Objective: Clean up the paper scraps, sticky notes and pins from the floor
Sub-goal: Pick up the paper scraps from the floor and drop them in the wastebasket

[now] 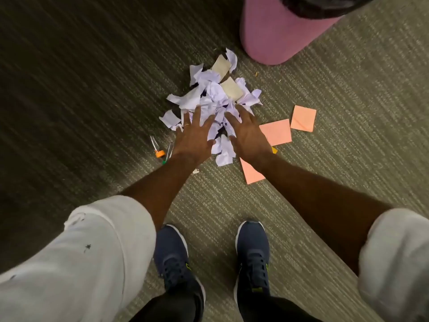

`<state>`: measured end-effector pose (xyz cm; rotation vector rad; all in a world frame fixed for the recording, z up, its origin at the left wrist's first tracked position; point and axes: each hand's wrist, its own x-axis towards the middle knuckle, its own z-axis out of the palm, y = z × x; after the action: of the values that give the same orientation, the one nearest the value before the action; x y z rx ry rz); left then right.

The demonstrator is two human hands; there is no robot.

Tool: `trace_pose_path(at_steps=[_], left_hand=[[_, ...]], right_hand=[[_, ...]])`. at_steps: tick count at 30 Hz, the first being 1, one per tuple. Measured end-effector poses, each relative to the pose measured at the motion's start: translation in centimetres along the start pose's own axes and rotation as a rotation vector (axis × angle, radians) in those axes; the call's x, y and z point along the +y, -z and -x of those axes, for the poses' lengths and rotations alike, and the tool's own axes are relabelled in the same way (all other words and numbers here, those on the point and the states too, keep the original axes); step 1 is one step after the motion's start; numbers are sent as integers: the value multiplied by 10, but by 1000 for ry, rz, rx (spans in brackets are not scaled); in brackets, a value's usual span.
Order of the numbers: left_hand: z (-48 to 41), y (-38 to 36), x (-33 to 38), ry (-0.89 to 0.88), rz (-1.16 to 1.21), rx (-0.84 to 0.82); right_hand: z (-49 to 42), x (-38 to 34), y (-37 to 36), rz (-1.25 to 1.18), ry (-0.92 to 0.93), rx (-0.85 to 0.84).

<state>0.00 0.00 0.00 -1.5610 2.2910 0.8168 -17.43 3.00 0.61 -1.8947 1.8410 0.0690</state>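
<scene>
Left hand (pixel 194 135) and right hand (pixel 246 133): fingers splayed flat on the paper scraps (pixel 214 92), gripping nothing. Sticky notes (pixel 277 132) just beside right hand; pins (pixel 158 149) near left.

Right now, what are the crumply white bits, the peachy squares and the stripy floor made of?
The white scraps look like thin matte paper: torn edges and sharp crumples. The peach squares look like paper sticky notes, flat and matte, one creased. The floor seems to be short-pile carpet, judging by its ribbed stripes.
</scene>
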Motion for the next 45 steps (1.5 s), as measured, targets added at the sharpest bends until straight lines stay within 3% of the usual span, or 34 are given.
trace_pose_path(at_steps=[5, 10, 20, 31, 45], left_hand=[[-19, -30, 0, 20, 88, 0], [-29, -50, 1, 46, 173, 164], [-17, -16, -4, 51, 211, 298], [46, 100, 54, 76, 311, 352], [23, 307, 187, 46, 469, 472]], right_hand=[[-17, 8, -21, 14, 2, -11], [-25, 11, -39, 23, 31, 12], [-29, 1, -27, -89, -25, 95], [24, -27, 108, -236, -26, 205], [11, 0, 337, -257, -68, 414]])
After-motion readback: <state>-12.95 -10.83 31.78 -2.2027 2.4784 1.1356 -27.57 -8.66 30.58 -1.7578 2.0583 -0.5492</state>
